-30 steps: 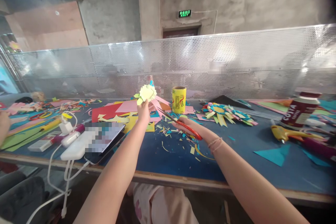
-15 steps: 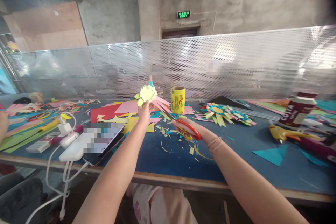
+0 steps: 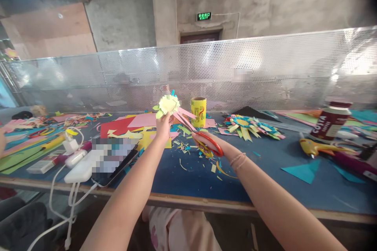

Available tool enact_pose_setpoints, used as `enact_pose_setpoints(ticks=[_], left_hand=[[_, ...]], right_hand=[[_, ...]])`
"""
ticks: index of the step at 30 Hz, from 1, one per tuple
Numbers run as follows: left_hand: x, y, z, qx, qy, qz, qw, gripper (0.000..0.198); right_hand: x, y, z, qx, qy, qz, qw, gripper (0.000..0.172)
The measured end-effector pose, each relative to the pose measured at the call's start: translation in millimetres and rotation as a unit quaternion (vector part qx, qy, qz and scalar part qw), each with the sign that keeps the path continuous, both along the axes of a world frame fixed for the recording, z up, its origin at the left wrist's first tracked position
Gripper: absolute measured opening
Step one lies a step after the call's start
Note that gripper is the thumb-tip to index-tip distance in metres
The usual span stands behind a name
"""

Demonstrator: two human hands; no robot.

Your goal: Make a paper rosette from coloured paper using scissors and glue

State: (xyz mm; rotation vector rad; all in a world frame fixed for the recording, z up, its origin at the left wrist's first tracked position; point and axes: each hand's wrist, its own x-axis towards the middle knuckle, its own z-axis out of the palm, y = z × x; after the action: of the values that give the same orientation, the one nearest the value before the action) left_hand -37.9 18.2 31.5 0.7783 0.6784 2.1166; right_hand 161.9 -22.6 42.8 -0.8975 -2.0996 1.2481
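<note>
Flower (image 3: pixel 168 104) looks mostly built, pink strips (image 3: pixel 184 113) hanging off its R side; strip ends prob. the bit left, too small to tell if cut thru. Similar rosettes (image 3: pixel 246 125) on bench (image 3: pixel 182 184) seem done. L hand (image 3: pixel 164 125), stretched fwd, pinches flower above bench; R hand (image 3: pixel 221 142), lower, is wrapped round scissors (image 3: pixel 212 139), angled up-left at strips.

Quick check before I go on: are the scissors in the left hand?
No, the right hand holds the red-handled scissors, while the left hand holds the pale yellow paper flower.
</note>
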Motion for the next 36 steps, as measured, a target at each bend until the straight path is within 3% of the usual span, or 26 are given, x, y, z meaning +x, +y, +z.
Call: enact_pose_setpoints(ticks=[9, 14, 20, 29, 36], left_hand=[[1.8, -4.1, 4.3, 0.007, -0.017, -0.026, 0.999, 0.017], [1.9, -5.3, 5.8, 0.004, -0.036, -0.045, 0.998, 0.018], [3.5, -5.8, 7.8, -0.002, -0.028, -0.053, 0.998, 0.025], [2.0, -4.3, 6.3, -0.010, -0.025, -0.036, 0.999, 0.020], [2.6, -4.7, 5.6, -0.006, -0.011, -0.031, 0.999, 0.028]], right_hand=[[2.8, 10.5, -8.2, 0.015, -0.016, 0.051, 0.998, 0.051], [0.8, 15.4, -14.6, -0.064, 0.031, 0.089, 0.994, 0.054], [-1.7, 12.6, -13.7, -0.131, 0.066, 0.078, 0.986, 0.054], [-0.8, 15.2, -16.8, -0.107, 0.050, 0.101, 0.988, 0.054], [-2.6, 10.7, -14.4, -0.106, 0.059, 0.077, 0.990, 0.053]])
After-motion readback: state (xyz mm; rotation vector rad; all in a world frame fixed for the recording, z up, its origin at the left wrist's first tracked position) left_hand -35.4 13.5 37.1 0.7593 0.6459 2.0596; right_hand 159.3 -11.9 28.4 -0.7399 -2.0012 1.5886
